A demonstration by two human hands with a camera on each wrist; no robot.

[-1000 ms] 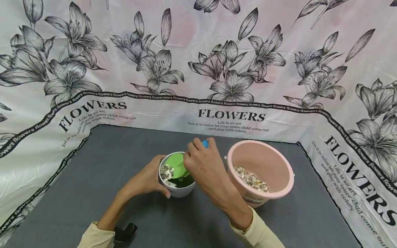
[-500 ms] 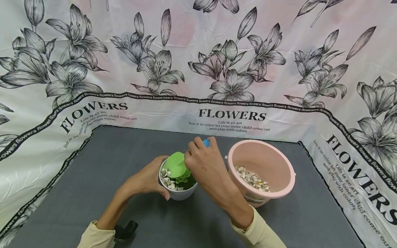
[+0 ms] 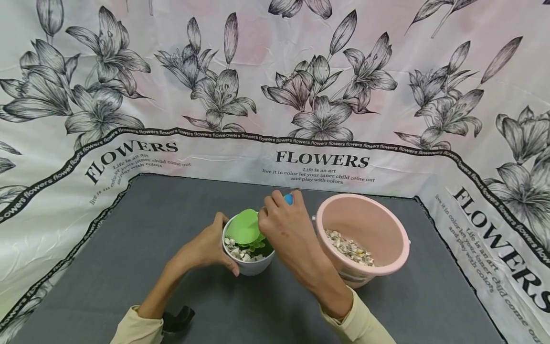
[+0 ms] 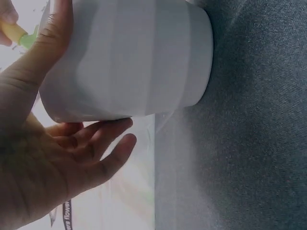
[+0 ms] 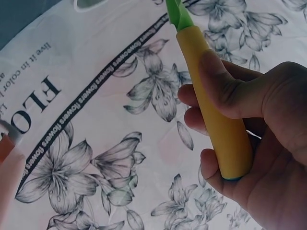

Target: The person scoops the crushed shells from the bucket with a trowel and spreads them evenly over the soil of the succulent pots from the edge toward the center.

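My left hand point(image 3: 212, 244) holds a white flower pot point(image 3: 253, 268) at its left side, thumb toward the front and fingers round the back. In the left wrist view, the pot's ribbed wall point(image 4: 134, 57) fills the space between thumb and fingers. White pebbles point(image 3: 240, 249) and a green succulent point(image 3: 258, 242) show inside. Over the pot's rim, my right hand point(image 3: 285, 229) grips a trowel by its yellow handle point(image 5: 213, 105), which ends in blue. The trowel's green blade point(image 3: 244, 226) is tipped above the pebbles and partly hides the plant.
A pink bucket point(image 3: 391, 239) with pebbles point(image 3: 350, 248) in its bottom stands right of the pot, close to my right forearm. Dark grey cloth point(image 3: 129, 248) covers the table. Flower-printed sheeting point(image 3: 232, 157) rises behind and at both sides.
The trowel's blade has tilted further, and the pebbles seen by it now lie lower in the pot. More of the succulent's leaves came into sight. The pot shifted slightly right.
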